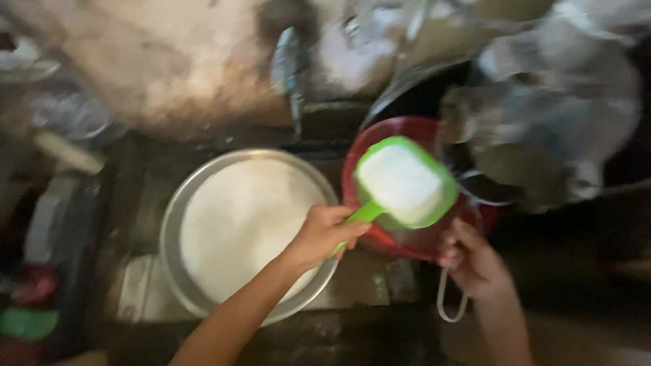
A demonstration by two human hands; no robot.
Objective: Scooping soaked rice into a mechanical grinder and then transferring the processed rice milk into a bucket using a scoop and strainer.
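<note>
My left hand point(324, 232) grips the handle of a green scoop point(405, 183) heaped with white powder, held over a red bowl point(380, 139). My right hand point(472, 261) rests at the red bowl's near right edge, fingers curled over a thin wire handle point(449, 305). A wide round metal pan point(173, 224) full of white powder sits to the left, under my left forearm.
Blurred metal pots and lids point(542, 115) are piled at the upper right behind the red bowl. A tap-like metal piece point(288, 68) stands at the back. Dark containers and a green and red item point(27, 305) sit at the far left.
</note>
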